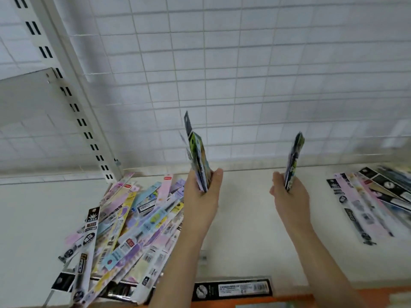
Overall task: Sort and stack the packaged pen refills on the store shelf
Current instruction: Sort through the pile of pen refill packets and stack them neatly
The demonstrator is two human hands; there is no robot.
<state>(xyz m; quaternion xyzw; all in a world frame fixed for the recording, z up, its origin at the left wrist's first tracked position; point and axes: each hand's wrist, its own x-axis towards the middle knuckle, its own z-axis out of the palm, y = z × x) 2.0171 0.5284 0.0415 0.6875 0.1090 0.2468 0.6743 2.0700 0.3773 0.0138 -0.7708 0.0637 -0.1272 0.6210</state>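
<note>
My left hand (201,196) grips a bunch of green and black refill packs (198,156), held upright and edge-on above the white shelf (244,210). My right hand (289,196) holds a thinner bunch of similar refill packs (293,161), also upright. A messy heap of pastel and black refill packs (129,230) lies on the shelf to the left of my left arm. At the right side lies a neater fanned row of refill packs (373,201). One black refill pack (232,288) lies flat along the shelf's front edge between my arms.
A white wire grid panel (222,85) forms the back of the shelf. A slotted white upright post (66,90) stands at the back left, with a grey shelf bracket panel (26,101) beside it. An orange strip (255,301) runs along the shelf front.
</note>
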